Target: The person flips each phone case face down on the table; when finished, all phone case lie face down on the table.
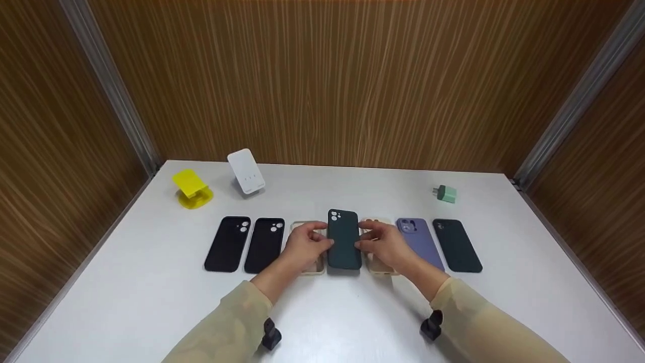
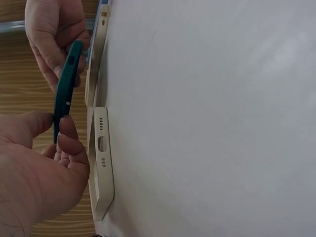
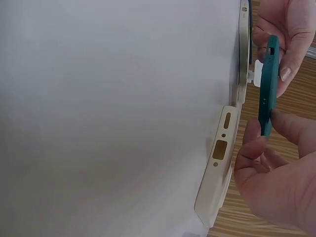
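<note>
We see a wood wall (image 1: 322, 80) behind a white table (image 1: 352, 322), over which our left hand (image 1: 304, 243) and right hand (image 1: 385, 244), thumbs and bent fingers nearly closed, pinch the two long edges of a green case (image 1: 344, 242), raised off the surface between two cream cases (image 1: 379, 265). In the same row we have two black cases (image 1: 228, 244) to the left, and a purple case (image 1: 423, 245) then a dark case (image 1: 457, 247) to the right. Behind these we find a white stand (image 1: 247, 171), a yellow stand (image 1: 193, 190) and, far right, a plug (image 1: 446, 193).
</note>
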`<state>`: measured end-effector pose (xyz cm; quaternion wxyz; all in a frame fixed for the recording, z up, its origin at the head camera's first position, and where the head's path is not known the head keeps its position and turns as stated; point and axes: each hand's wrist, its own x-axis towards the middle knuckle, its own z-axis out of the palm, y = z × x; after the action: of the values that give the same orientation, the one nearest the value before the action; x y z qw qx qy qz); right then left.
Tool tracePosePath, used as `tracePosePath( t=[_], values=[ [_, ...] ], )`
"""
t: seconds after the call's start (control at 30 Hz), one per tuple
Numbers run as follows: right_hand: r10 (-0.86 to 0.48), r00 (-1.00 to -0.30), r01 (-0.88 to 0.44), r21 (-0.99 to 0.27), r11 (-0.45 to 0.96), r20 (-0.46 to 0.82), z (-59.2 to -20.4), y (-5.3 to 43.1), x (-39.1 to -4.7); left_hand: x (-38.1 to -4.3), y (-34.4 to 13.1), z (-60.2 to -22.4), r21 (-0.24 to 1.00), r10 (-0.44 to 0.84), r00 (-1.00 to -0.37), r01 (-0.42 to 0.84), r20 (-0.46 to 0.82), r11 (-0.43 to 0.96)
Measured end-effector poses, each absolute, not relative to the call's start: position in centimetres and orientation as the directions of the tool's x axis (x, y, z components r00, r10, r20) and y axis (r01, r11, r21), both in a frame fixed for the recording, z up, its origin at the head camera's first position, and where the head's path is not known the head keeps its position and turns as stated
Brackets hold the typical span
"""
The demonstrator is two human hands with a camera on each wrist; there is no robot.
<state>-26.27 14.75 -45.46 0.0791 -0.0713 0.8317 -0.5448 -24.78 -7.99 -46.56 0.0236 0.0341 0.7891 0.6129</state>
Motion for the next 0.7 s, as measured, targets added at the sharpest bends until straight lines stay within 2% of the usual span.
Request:
tracePosePath(
  t=[0.2, 0.7],
  values=[
    [-0.215, -0.976, -0.074, -0.895, 0.440, -0.026, -45.5, 14.6, -26.3, -25.1, -8.1, -47.1, 0.971, 0.081, -0.997, 0.027, 0.008, 0.237],
    [-0.229, -0.972, -0.078, -0.867, 0.492, -0.043, -46.0, 14.7, -26.8, -25.3, -8.2, -47.7, 0.973, 0.112, -0.994, 0.011, -0.015, 0.231]
  ],
)
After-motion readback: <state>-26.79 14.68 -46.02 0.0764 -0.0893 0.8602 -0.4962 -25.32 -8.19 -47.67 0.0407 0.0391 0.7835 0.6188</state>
